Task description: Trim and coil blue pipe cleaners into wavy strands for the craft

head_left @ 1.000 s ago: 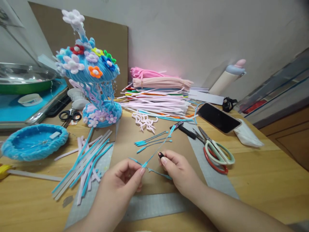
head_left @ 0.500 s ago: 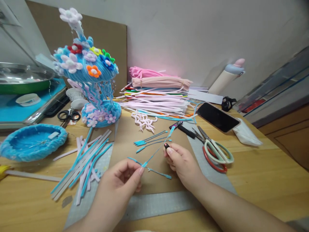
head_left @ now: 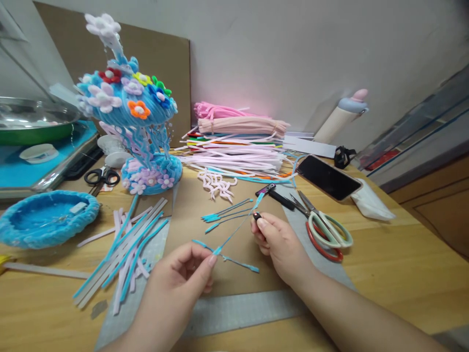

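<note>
My left hand [head_left: 183, 281] pinches the crossing point of thin blue trimmed pipe cleaner pieces [head_left: 227, 247] just above the brown mat. My right hand [head_left: 280, 247] is closed around a small black tool [head_left: 257, 215] with a red tip, held close to the long blue strand that runs up and right. Several more trimmed blue pieces [head_left: 225, 213] lie on the mat beyond my hands.
A blue pipe-cleaner sculpture with flowers [head_left: 135, 127] stands at back left, a blue fuzzy dish [head_left: 46, 217] left. Loose blue and pink stems [head_left: 126, 244], a pile of pipe cleaners [head_left: 238, 146], scissors [head_left: 324, 230], black scissors [head_left: 100, 177], a phone [head_left: 328, 178] and a bottle [head_left: 340, 117] surround the mat.
My right hand has moved up and to the right with the black tool, away from my left hand. The left hand stays pinched on the blue pieces.
</note>
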Demonstrator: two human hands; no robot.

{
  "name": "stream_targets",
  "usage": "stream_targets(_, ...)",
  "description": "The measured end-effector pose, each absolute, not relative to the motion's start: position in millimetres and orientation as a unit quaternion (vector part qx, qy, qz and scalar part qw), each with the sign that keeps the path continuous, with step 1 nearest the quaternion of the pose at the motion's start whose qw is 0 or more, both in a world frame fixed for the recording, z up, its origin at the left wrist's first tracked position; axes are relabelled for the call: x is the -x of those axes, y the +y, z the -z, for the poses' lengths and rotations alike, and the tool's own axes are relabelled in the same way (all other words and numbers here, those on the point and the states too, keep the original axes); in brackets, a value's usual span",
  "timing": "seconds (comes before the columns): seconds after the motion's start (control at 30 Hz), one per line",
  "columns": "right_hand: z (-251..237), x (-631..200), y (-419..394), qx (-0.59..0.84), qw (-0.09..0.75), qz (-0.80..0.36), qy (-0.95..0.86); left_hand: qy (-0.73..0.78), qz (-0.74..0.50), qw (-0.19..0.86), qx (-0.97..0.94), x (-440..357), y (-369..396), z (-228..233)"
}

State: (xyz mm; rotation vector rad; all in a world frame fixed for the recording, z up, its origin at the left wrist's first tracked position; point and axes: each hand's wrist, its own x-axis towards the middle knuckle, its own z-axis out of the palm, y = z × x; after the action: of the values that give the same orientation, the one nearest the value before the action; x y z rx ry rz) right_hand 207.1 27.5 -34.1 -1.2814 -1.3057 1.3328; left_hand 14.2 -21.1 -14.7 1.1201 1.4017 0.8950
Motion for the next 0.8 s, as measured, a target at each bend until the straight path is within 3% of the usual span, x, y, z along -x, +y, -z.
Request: stream_targets(0.8,35.8,-207.9,29.8,0.525,0.429,-0.544,-0.493,0.584,-0.388,0.543,-0.461,-13.5,-21.5,15.6)
